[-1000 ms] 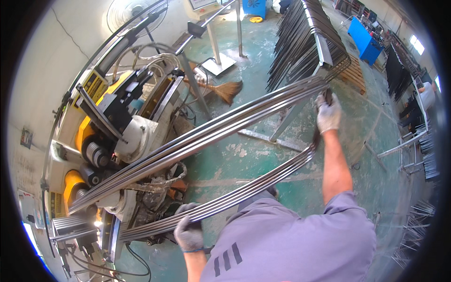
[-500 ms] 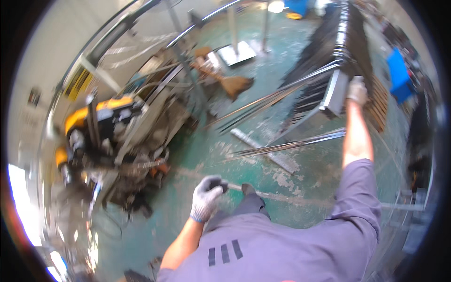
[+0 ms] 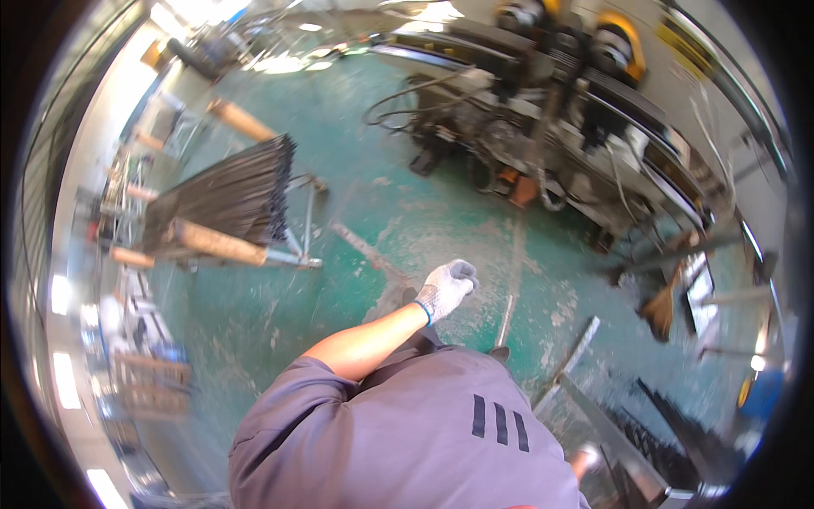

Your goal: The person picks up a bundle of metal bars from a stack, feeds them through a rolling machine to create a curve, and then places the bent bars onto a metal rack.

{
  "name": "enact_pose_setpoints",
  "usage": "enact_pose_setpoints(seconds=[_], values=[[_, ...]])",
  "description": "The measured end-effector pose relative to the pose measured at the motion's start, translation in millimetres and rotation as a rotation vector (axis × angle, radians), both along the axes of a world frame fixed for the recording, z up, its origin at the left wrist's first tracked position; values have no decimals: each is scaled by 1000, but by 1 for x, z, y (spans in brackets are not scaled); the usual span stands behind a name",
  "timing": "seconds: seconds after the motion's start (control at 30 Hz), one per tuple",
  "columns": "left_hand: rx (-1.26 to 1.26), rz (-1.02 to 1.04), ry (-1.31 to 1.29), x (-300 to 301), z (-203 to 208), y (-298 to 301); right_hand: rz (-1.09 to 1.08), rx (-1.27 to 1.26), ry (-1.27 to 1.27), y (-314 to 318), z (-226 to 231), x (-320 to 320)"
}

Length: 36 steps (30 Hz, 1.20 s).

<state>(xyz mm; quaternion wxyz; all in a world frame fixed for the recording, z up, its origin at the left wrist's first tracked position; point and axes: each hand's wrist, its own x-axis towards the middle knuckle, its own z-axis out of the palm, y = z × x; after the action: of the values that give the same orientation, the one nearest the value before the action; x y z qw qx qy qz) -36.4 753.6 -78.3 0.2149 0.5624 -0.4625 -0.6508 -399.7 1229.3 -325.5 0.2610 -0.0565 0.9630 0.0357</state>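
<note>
- Left hand point(image 3: 447, 287): gloved, curled into a loose fist, empty, raised over the green floor point(image 3: 356, 254).
- Right hand: out of view.
- Bundle of dark rods point(image 3: 233, 193): on a rack, well left of the hand.
- Machine point(image 3: 551, 110): upper right.

1. The person wears a grey-violet short-sleeved shirt point(image 3: 398, 441), loose and softly creased across the shoulders.
2. Three short dark vertical stripes point(image 3: 500, 422) are printed side by side on the shirt.
3. The left grip point(image 3: 447, 287) is covered by a white knitted work glove, speckled grey at the wrist.
4. A narrow blue band point(image 3: 423, 310) edges the glove's cuff.
5. The forearm below the sleeve is uncovered.
</note>
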Motion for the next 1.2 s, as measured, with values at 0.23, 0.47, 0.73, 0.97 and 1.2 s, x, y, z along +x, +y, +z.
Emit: enact_pose_setpoints(seconds=[0.23,0.47,0.73,0.97,1.2], values=[[-643,288,-200,256,44,-107,337,-451,-72,-301,-7,145],[-957,787,-941,617,97,-186,817,-673,-25,-595,106,249],[-546,858,-1758,797,134,-184,1358,-730,-334,-804,158,571],[-582,693,-1994,779,134,-211,1820,-708,-578,-913,181,885],[-576,741,-2009,791,130,-226,2116,-442,-302,-946,130,1048]])
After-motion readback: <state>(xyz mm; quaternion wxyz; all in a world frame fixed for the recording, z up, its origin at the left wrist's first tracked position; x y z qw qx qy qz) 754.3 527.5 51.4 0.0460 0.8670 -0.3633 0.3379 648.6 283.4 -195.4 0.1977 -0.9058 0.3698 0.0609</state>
